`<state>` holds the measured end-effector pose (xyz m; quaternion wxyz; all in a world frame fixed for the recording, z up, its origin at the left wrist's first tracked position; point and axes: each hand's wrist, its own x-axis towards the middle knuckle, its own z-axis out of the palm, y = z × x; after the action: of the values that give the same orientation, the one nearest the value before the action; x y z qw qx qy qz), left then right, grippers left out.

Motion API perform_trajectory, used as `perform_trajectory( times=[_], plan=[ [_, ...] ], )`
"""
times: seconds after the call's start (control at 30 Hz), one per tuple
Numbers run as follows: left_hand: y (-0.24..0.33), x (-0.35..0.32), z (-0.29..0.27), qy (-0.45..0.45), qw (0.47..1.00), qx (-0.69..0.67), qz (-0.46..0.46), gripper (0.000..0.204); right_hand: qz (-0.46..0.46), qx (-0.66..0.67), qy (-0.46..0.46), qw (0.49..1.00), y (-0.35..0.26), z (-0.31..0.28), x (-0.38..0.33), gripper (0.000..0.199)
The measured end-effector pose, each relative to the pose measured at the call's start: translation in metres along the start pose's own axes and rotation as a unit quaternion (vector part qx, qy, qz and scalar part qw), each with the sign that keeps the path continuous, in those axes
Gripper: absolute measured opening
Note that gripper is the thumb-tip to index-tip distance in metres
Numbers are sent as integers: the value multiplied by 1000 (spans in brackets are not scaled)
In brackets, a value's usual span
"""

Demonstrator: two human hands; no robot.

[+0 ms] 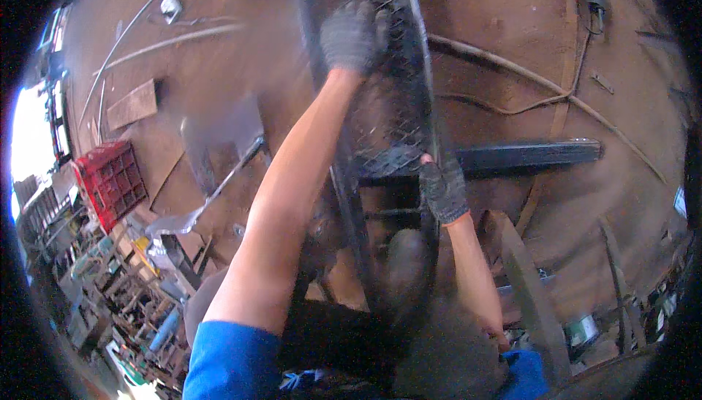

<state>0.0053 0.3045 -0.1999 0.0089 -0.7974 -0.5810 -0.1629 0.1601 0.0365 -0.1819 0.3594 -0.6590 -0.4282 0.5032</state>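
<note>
Head view: gloved left hand (353,34) clamped on far part of mesh panel (380,107), gloved right hand (442,191) closed on its near right frame edge. Panel dark, expanded-metal, upright at centre. Black steel bar (526,155) just right; red crate (111,180) far left; cables (512,71) across floor (621,180).

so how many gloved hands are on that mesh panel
2. The left hand grips the metal mesh panel high up, near its upper part. The right hand holds the panel's frame edge lower down, beside the dark steel beam. No other hands show.
</note>
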Motion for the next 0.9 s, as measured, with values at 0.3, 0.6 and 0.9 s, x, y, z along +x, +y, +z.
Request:
perform_trajectory(
  times=[0.3, 0.6, 0.9],
  plan=[
    [0, 41, -34, -128, 990, -64, 18, 36, -64, -61, -62, 994, 70, 0, 39, 42],
    [-123, 142, -14, -28, 975, 11, -221, 28, -278, -434, 114, 849, 15, 7, 199, 42],
    [-123, 160, 18, 7, 949, -39, -312, 42, -28, -219, 157, 963, -53, 33, 190, 50]
  ],
)
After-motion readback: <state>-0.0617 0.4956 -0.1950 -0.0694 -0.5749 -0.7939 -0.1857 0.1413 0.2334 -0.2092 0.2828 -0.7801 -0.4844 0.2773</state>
